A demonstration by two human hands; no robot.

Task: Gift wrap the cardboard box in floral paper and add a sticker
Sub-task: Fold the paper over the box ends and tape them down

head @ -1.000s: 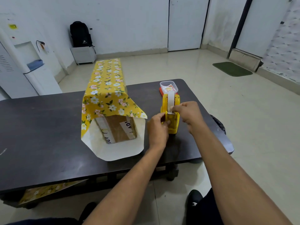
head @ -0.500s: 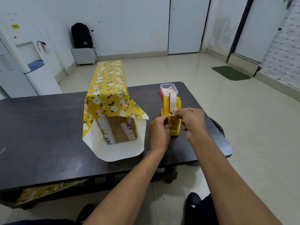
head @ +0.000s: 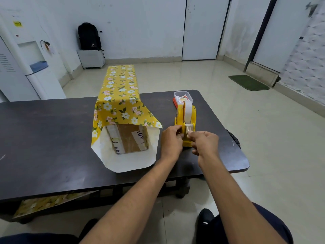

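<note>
A long cardboard box point(head: 129, 140) lies on the dark table point(head: 47, 138), wrapped in yellow floral paper point(head: 119, 95). Its near end is uncovered, with the paper's white flaps standing out around it. To its right stands a yellow tape dispenser point(head: 186, 117) with a white tape roll. My left hand point(head: 171, 140) grips the dispenser's near left side. My right hand point(head: 204, 144) pinches the clear tape end at the cutter and holds it toward me. A clear tub with stickers point(head: 182, 96) sits behind the dispenser.
A spare sheet of floral paper point(head: 49, 202) lies on the shelf under the table. The table's right edge is close to the dispenser. Beyond are a tiled floor, a green mat point(head: 248, 82), a black backpack point(head: 89, 36) on a small cabinet and a water cooler point(head: 35, 67).
My right hand has drawn toward me and slightly down from the cutter, pulling tape out. My left hand stays on the dispenser. The box has not moved.
</note>
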